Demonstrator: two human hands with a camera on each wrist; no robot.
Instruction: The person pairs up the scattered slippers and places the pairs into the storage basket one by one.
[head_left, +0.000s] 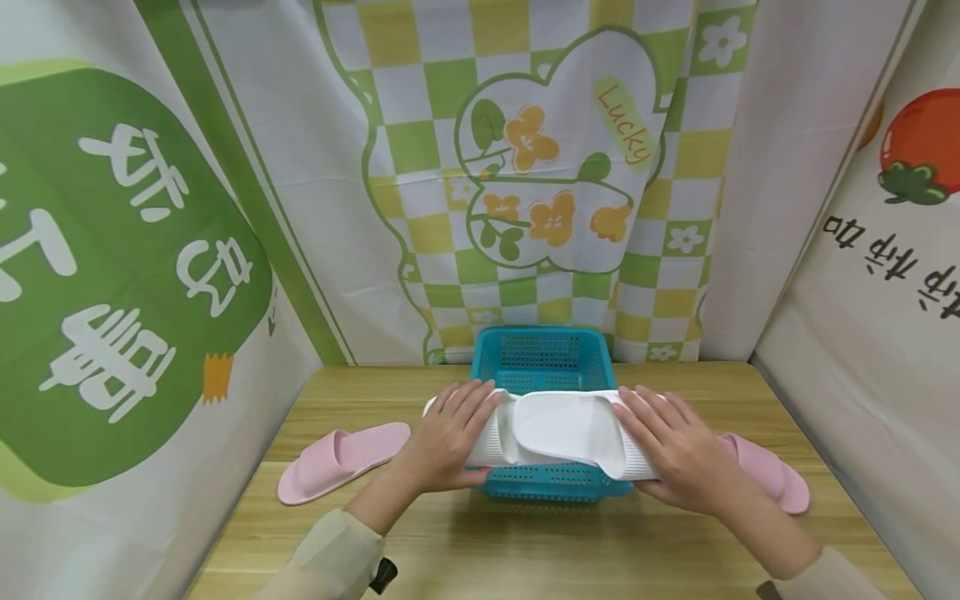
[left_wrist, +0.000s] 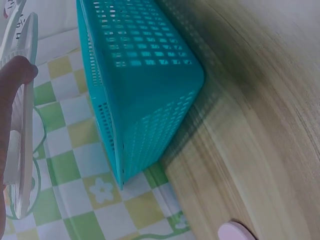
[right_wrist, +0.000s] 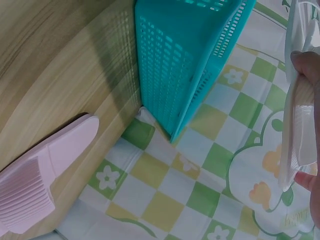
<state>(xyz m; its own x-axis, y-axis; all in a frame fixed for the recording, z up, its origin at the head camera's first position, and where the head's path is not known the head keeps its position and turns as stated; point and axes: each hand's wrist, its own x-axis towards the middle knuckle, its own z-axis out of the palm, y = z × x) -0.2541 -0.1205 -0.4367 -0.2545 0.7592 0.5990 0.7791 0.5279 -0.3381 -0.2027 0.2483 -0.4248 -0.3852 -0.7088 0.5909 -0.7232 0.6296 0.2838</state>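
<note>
A pair of white slippers (head_left: 566, 423) is held level above a teal basket (head_left: 543, 342), one slipper overlapping the other at the middle. My left hand (head_left: 448, 437) grips the left end, thumb at the near side and fingers over the ribbed strap. At the other end my right hand (head_left: 678, 454) holds on in the same way, fingers across the top. In the left wrist view, a thumb presses the edge of a white slipper (left_wrist: 25, 130), apart from the basket wall (left_wrist: 150, 85). The right wrist view has a white slipper (right_wrist: 295, 130) in the fingers too.
One pink slipper (head_left: 341, 462) lies on the wooden table (head_left: 375, 542) to the left, and another pink slipper (head_left: 772, 475) lies to the right, partly behind my right hand. A checkered cloth (head_left: 450, 167) hangs behind the basket; printed cloth walls stand at both sides.
</note>
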